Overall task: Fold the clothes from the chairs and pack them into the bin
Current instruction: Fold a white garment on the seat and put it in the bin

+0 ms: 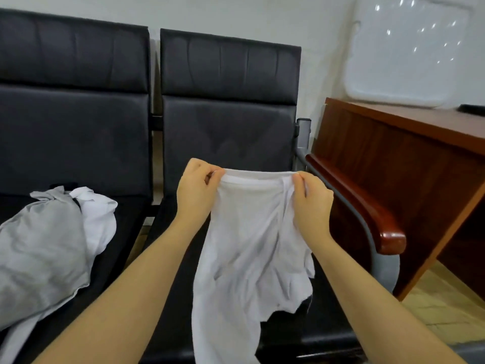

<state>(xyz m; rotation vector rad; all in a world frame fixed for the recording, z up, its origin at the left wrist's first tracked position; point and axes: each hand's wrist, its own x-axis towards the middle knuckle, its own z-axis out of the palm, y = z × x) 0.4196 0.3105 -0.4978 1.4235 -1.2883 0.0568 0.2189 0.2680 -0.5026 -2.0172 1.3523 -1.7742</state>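
A white garment [246,245] hangs in the air above the seat of the right black chair [228,122]. My left hand [196,190] pinches its top hem at the left corner. My right hand [311,198] pinches the same hem at the right corner, so the edge is stretched between them. The cloth drops crumpled toward the seat. On the left chair [73,127] lies a heap of clothes, a grey piece [44,245] over a white one [97,214]. No bin is in view.
A wooden armrest on a grey metal frame [367,208] bounds the right chair. Beyond it stands a brown wooden desk [409,153] against a white wall. Pale tiled floor [441,306] shows at the lower right.
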